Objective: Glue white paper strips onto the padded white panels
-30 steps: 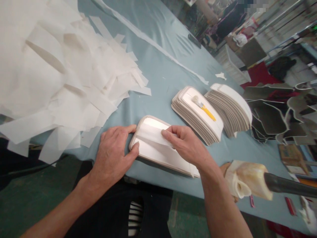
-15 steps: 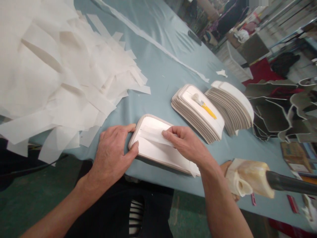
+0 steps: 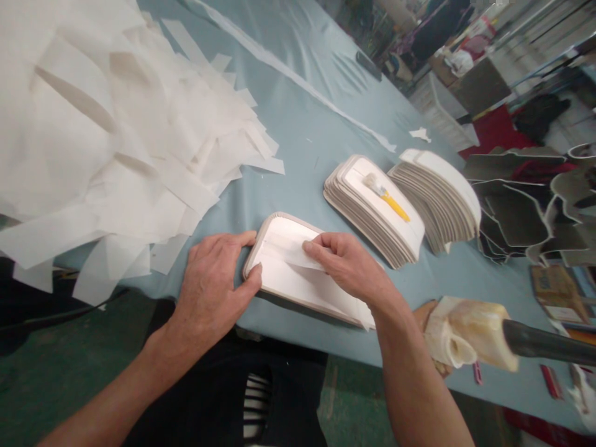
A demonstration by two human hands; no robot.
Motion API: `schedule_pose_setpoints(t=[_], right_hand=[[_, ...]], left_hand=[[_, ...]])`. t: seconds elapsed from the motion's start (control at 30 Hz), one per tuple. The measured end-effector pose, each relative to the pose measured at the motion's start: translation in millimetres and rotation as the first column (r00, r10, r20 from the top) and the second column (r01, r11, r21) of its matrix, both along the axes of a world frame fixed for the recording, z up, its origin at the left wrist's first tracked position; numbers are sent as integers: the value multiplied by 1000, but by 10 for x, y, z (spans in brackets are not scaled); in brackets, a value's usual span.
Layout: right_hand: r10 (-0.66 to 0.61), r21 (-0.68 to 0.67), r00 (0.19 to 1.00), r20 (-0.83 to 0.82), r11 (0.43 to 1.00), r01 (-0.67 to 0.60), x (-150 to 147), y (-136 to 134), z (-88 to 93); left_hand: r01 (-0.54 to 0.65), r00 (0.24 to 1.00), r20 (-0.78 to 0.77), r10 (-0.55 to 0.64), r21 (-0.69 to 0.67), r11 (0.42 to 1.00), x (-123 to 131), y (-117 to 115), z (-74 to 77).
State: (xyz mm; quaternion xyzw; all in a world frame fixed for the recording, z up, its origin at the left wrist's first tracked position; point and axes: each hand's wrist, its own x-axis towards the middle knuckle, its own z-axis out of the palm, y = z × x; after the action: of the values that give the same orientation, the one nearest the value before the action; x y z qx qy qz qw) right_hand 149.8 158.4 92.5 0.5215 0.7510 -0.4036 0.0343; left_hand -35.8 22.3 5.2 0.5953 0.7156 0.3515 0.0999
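A long white panel [image 3: 280,279] with rounded corners and a beige rim lies near the table's front edge. My left hand [image 3: 215,277] holds its left end, thumb at the near side and index finger at the far corner. Pinched between the thumb and fingers of my right hand [image 3: 343,261] is a thin white strip [image 3: 292,253], lying along the panel's top with its right part raised. My right hand and wrist hide part of the panel's right half. Whether several panels are stacked under the top one, I cannot tell.
Loose white strips [image 3: 153,136] pile up at the left. Two stacks of curved panels stand beyond my right hand, the nearer stack [image 3: 372,226] bearing a yellow-handled brush [image 3: 390,202]. A glue-smeared container [image 3: 479,329] with a dark handle stands at the right. Folded grey pieces [image 3: 512,211] lie behind.
The strip's left part lies flatter on the panel now. My right hand has barely shifted, still pinching it, and my left hand keeps its place. The view has tilted slightly.
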Motion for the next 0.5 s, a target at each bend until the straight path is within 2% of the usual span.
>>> schedule_pose_setpoints(t=[0.2,0.5], right_hand=[[2,-70,1000,-30,998,-4,-26,39,27],[51,-17,999,17,999,-51,-56,57,35]], left_hand=[[7,1000,1,-7,-1,1000,4,0,-7],[0,1000,7,0,-23,1000,6,-2,-11]])
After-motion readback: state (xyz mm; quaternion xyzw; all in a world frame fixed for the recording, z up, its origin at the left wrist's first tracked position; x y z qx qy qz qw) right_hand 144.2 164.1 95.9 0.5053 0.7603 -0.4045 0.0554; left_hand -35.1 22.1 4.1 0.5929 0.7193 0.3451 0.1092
